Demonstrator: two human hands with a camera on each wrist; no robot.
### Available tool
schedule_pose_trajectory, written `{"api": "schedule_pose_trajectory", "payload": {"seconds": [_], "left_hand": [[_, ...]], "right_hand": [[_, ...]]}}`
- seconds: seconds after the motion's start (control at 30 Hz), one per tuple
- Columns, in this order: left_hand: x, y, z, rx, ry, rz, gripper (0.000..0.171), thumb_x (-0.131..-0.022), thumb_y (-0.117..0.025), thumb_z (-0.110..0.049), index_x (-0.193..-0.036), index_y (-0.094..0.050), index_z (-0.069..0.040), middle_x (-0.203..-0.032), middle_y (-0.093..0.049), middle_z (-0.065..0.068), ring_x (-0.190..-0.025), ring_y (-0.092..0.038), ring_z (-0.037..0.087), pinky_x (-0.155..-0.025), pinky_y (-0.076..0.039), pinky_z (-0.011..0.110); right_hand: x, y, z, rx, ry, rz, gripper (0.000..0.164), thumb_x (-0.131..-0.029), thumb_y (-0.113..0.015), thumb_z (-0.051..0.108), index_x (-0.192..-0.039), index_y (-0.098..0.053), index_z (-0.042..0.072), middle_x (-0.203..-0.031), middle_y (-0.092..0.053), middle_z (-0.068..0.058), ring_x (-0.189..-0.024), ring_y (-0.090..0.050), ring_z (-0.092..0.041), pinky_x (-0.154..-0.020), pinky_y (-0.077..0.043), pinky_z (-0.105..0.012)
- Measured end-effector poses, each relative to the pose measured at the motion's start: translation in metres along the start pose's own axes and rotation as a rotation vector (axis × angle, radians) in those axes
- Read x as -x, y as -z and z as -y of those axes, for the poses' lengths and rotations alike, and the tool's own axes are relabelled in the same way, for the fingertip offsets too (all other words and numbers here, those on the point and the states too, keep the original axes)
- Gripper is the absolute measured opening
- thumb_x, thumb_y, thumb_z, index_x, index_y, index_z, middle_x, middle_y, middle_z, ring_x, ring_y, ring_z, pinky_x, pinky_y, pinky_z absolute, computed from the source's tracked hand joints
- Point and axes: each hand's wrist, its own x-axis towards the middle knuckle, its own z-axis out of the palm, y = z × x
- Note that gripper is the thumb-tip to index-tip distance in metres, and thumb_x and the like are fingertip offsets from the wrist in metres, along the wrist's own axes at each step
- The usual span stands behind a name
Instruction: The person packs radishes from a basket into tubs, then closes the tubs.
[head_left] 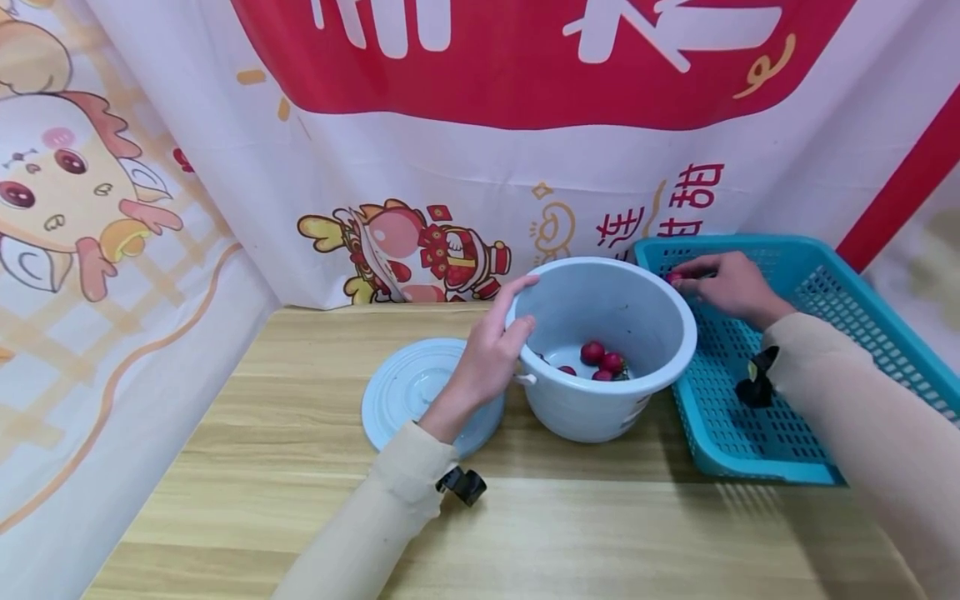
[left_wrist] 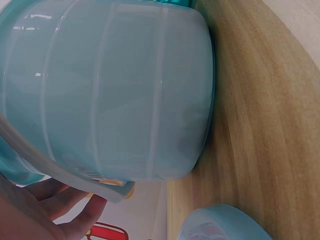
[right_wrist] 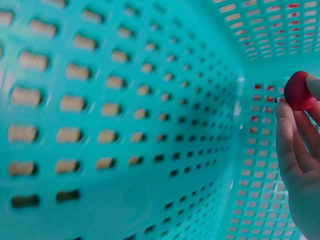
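Observation:
My left hand (head_left: 491, 350) grips the rim of a pale blue bucket (head_left: 585, 412) at its left side, thumb over the inner edge. Inside the bucket lie several small red radishes (head_left: 592, 352) near the bottom. The bucket's grey carrying handle (left_wrist: 60, 172) passes by the left fingers in the left wrist view. Over the teal plastic basket (head_left: 765, 468), to the right of the bucket, my right hand (head_left: 723, 287) pinches one red radish (right_wrist: 298, 91) between thumb and fingers. A thin root shows on that radish in the right wrist view.
A round pale blue lid (head_left: 397, 392) lies on the wooden table (head_left: 285, 483), left of the bucket and partly behind the left forearm. The basket stands close against the bucket's right side. A printed cloth (head_left: 450, 158) hangs behind the table.

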Motion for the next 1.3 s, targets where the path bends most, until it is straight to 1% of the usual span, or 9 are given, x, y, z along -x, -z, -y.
{"api": "schedule_pose_trajectory", "payload": {"seconds": [0.27, 0.37, 0.47, 0.57, 0.8, 0.9, 1.1, 1.17, 1.3], "left_hand": [[-0.001, 0.001, 0.0, 0.0, 0.003, 0.001, 0.055, -0.107, -0.042, -0.024, -0.161, -0.039, -0.035, -0.17, -0.038, -0.001, -0.149, -0.049, 0.03, -0.116, -0.049, 0.06], [-0.001, 0.001, 0.0, 0.003, -0.004, 0.005, 0.056, -0.107, -0.042, -0.023, -0.161, -0.038, -0.034, -0.17, -0.037, -0.001, -0.15, -0.048, 0.031, -0.116, -0.049, 0.06], [-0.002, 0.001, 0.001, 0.002, -0.008, 0.009, 0.056, -0.107, -0.042, -0.023, -0.162, -0.037, -0.035, -0.171, -0.036, -0.001, -0.15, -0.048, 0.03, -0.116, -0.049, 0.06], [-0.001, 0.002, 0.001, -0.002, -0.007, 0.007, 0.056, -0.107, -0.042, -0.023, -0.162, -0.038, -0.035, -0.171, -0.036, -0.002, -0.15, -0.047, 0.03, -0.117, -0.048, 0.06], [0.0, 0.002, 0.001, -0.007, -0.006, 0.002, 0.055, -0.107, -0.041, -0.026, -0.161, -0.039, -0.035, -0.17, -0.038, -0.002, -0.15, -0.048, 0.029, -0.117, -0.049, 0.058], [0.0, 0.002, 0.002, -0.008, -0.007, -0.002, 0.055, -0.107, -0.041, -0.026, -0.161, -0.039, -0.035, -0.17, -0.038, -0.001, -0.15, -0.048, 0.029, -0.117, -0.049, 0.058], [0.0, 0.001, 0.002, -0.01, -0.009, -0.005, 0.055, -0.107, -0.042, -0.025, -0.161, -0.039, -0.034, -0.17, -0.037, -0.002, -0.151, -0.047, 0.03, -0.117, -0.048, 0.059], [0.0, 0.001, 0.002, -0.009, -0.008, -0.005, 0.055, -0.107, -0.042, -0.024, -0.161, -0.039, -0.034, -0.171, -0.037, -0.002, -0.15, -0.047, 0.03, -0.117, -0.048, 0.06], [0.0, 0.001, 0.001, -0.005, -0.009, -0.004, 0.055, -0.107, -0.042, -0.024, -0.161, -0.039, -0.033, -0.171, -0.037, -0.002, -0.151, -0.047, 0.03, -0.118, -0.047, 0.06]], "right_hand": [[0.009, 0.008, 0.027, -0.109, 0.027, -0.072, 0.065, -0.103, -0.062, 0.051, -0.153, -0.056, 0.01, -0.152, -0.056, -0.025, -0.131, -0.057, -0.043, -0.105, -0.056, -0.057], [0.013, 0.011, 0.038, -0.132, 0.042, -0.099, 0.067, -0.101, -0.063, 0.055, -0.152, -0.057, 0.012, -0.151, -0.058, -0.023, -0.131, -0.058, -0.039, -0.097, -0.059, -0.042], [0.018, 0.013, 0.047, -0.147, 0.061, -0.125, 0.071, -0.098, -0.065, 0.059, -0.152, -0.057, 0.014, -0.151, -0.059, -0.019, -0.127, -0.059, -0.033, -0.085, -0.057, -0.026], [0.024, 0.013, 0.055, -0.147, 0.084, -0.145, 0.075, -0.095, -0.066, 0.063, -0.153, -0.057, 0.017, -0.151, -0.06, -0.016, -0.123, -0.061, -0.027, -0.08, -0.055, -0.019], [0.039, 0.011, 0.076, -0.161, 0.14, -0.177, 0.074, -0.091, -0.069, 0.066, -0.151, -0.06, 0.024, -0.147, -0.063, -0.01, -0.12, -0.063, -0.028, -0.078, -0.058, -0.019], [0.046, 0.01, 0.085, -0.168, 0.168, -0.189, 0.072, -0.09, -0.07, 0.066, -0.149, -0.061, 0.025, -0.145, -0.065, -0.007, -0.116, -0.065, -0.023, -0.078, -0.059, -0.019], [0.058, 0.002, 0.105, -0.217, 0.262, -0.209, 0.064, -0.091, -0.075, 0.059, -0.143, -0.066, 0.021, -0.13, -0.073, 0.001, -0.101, -0.072, -0.009, -0.079, -0.06, -0.016], [0.061, -0.002, 0.111, -0.236, 0.299, -0.199, 0.06, -0.092, -0.076, 0.054, -0.141, -0.068, 0.019, -0.124, -0.075, 0.005, -0.099, -0.073, -0.008, -0.08, -0.061, -0.017], [0.065, -0.011, 0.122, -0.24, 0.354, -0.16, 0.053, -0.094, -0.078, 0.045, -0.138, -0.07, 0.016, -0.124, -0.075, 0.0, -0.094, -0.074, -0.012, -0.079, -0.063, -0.021]]}}
